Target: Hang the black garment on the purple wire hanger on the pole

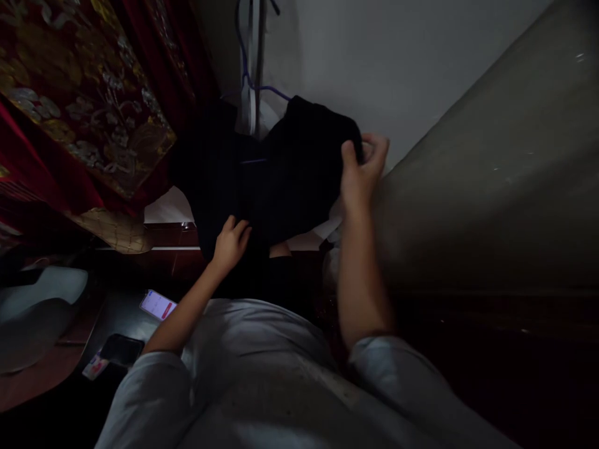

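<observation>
**One black garment point(299, 174) on one purple hanger point(272, 89)**

From my remote seat, leftmost is one embroidered red cloth point(88, 93). Then, on one dark surface point(110, 321), I count one black flat object point(122, 350) by the lower edge and one lit phone point(158, 304) near the far edge. My left hand point(231, 243) rests on the garment's near part, fingers bent (whether they grip, I cannot tell). My right hand point(362, 171) is clamped on the garment's right edge.
</observation>
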`<state>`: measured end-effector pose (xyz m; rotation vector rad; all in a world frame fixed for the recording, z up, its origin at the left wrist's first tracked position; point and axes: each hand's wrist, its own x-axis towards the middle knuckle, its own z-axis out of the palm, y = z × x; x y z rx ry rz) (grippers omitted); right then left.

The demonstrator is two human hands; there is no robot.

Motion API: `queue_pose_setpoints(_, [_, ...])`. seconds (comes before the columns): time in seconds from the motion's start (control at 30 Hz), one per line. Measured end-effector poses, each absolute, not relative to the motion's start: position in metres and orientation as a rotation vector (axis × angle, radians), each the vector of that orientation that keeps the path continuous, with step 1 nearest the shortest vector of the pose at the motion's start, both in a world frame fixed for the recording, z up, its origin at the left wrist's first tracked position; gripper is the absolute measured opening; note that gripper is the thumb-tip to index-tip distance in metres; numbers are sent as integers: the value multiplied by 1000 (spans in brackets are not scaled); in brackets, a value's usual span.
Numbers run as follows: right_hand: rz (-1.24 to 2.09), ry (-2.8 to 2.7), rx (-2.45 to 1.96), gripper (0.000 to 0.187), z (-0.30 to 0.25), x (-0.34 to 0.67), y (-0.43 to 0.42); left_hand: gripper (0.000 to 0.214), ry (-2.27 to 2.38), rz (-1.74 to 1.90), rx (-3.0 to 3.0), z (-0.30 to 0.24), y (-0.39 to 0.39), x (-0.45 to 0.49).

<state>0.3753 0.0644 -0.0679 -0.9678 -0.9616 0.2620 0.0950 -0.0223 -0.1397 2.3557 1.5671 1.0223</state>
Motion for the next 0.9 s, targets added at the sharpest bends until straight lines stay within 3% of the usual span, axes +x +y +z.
queue_pose_setpoints(0.1, [69, -699, -1080, 31, -107, 332, 28, 20, 1386, 1362, 2159, -155, -31, 115])
queue_pose_setpoints(0.13, [175, -740, -1118, 24, -121, 313, 12, 21, 1355, 1461, 2070, -158, -34, 122])
queue_pose_setpoints(0.23, [779, -1237, -1084, 27, -149, 264, -28, 49, 1330, 1737, 1721, -166, -43, 142])
queue_pose_setpoints(0.3, [973, -1390, -1031, 28, -154, 245, -39, 62, 1304, 1842, 1530, -169, -48, 149])
queue_pose_setpoints(0.53, [1036, -1384, -1086, 28, -146, 249, -33, 66, 1308, 1779, 1443, -179, -51, 140])
queue_pose_setpoints(0.67, [1285, -1368, -1018, 28, -144, 255, -36, 71, 1304, 1764, 1384, -184, -53, 138])
queue_pose_setpoints(0.9, [1674, -609, -971, 30, -109, 244, -11, 50, 1283, 1677, 1428, -180, -45, 140])
